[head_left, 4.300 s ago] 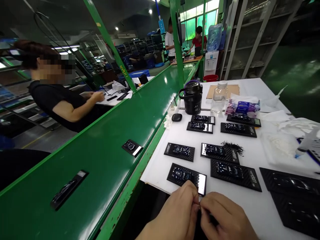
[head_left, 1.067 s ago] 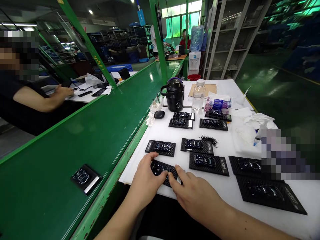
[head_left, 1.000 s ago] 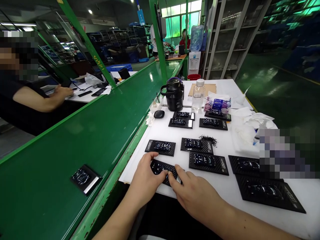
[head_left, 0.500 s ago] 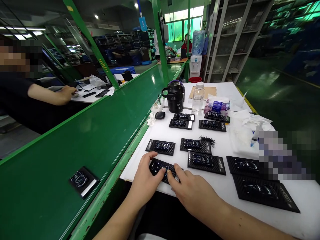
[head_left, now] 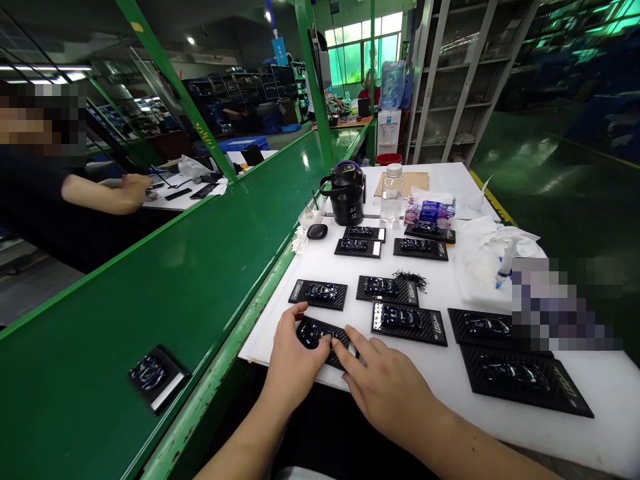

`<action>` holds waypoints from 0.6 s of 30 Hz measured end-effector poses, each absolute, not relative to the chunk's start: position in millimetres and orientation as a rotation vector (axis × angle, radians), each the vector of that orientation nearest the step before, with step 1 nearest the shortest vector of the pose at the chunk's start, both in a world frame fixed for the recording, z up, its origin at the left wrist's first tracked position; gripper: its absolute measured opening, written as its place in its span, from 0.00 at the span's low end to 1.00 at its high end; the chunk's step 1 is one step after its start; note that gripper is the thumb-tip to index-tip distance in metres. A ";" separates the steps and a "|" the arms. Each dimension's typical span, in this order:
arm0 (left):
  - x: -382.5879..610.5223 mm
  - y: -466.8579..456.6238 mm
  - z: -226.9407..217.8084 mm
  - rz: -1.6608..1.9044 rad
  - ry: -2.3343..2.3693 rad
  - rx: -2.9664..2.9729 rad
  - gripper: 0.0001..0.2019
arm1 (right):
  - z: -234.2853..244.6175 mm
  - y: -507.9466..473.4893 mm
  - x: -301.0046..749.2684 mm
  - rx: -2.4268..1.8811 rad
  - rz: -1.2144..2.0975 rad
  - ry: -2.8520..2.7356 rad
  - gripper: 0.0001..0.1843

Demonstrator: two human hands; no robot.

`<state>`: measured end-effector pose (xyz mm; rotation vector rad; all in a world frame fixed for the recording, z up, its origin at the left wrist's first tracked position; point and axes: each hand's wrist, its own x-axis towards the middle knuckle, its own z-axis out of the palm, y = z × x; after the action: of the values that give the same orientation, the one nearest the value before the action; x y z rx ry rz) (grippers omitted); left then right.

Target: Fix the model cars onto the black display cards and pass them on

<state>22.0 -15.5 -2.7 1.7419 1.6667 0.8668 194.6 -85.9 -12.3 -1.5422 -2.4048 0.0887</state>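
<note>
A dark, glossy model car on a black patterned base [head_left: 315, 331] lies at the table's near edge between my hands. My left hand [head_left: 295, 350] grips it, fingers along its far left side and thumb at the near edge of the car. My right hand [head_left: 375, 370] rests on the right part of the same base, its fingertips close to my left thumb. Just beyond are similar model cars on bases: one at the left [head_left: 318, 294], one in the middle [head_left: 387, 291] and one to the right [head_left: 409, 323].
Several more model cars stand on the white table [head_left: 350, 263], with a black jug [head_left: 347, 197], a clear bottle [head_left: 392, 197] and tissues [head_left: 510, 237]. On the green conveyor belt [head_left: 240, 247] at left lies another model car [head_left: 157, 379]. A co-worker's arm [head_left: 100, 195] shows beyond it.
The model car on the belt has shifted a little nearer and to the left. My right hand's fingers have moved slightly on the base; my left hand keeps its hold. The view has shifted slightly.
</note>
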 end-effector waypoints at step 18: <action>8.8 -17.9 -16.7 0.962 1.477 1.875 0.24 | -10.1 -84.4 193.4 -1.543 0.148 -2.372 0.26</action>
<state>8.8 -17.9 -16.7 1.8749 1.4772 0.9619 193.4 -84.4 -10.1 -1.5428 -2.3716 0.1477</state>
